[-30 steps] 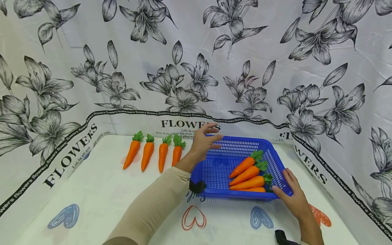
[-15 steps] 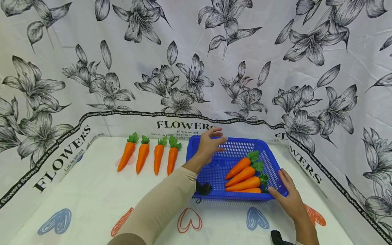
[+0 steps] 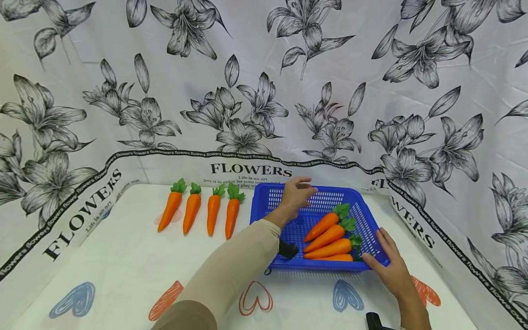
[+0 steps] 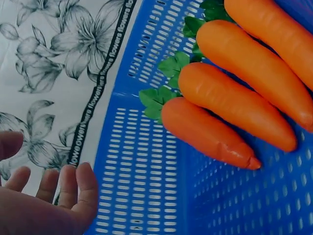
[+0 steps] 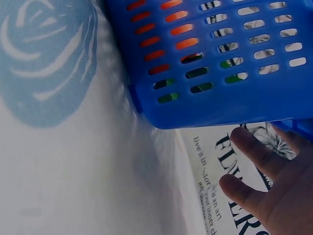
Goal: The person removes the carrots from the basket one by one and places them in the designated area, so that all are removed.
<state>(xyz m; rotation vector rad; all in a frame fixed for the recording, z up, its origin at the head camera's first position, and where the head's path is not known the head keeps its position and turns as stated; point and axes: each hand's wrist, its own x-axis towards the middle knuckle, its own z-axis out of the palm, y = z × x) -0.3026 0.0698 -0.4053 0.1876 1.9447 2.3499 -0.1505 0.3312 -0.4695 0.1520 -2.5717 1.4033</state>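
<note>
My left hand [image 3: 295, 197] hovers over the left part of a blue perforated plastic basket [image 3: 330, 264], holding nothing, its fingers loosely bent. In the left wrist view the left hand's fingers [image 4: 88, 191] overlap the basket's side. Several orange carrots [image 3: 328, 235] with green tops lie side by side in the basket's right half. At the front right corner is my right hand [image 3: 393, 270], thumb right at the rim and fingers spread along the outer wall. The right wrist view shows these fingers [image 5: 259, 152] straight, just beside the basket corner.
Several more carrots [image 3: 192, 213] lie in a row on the white table cloth [image 3: 123, 266], left of the basket, tops pointing away. A floral curtain [image 3: 231, 105] stands behind and along both sides. Black wrist devices [image 3: 288, 249] sit at the wrists.
My left hand has moved rightward, further over the basket. The right hand stays at the basket corner, and the carrots keep their places. The head view has shifted slightly.
</note>
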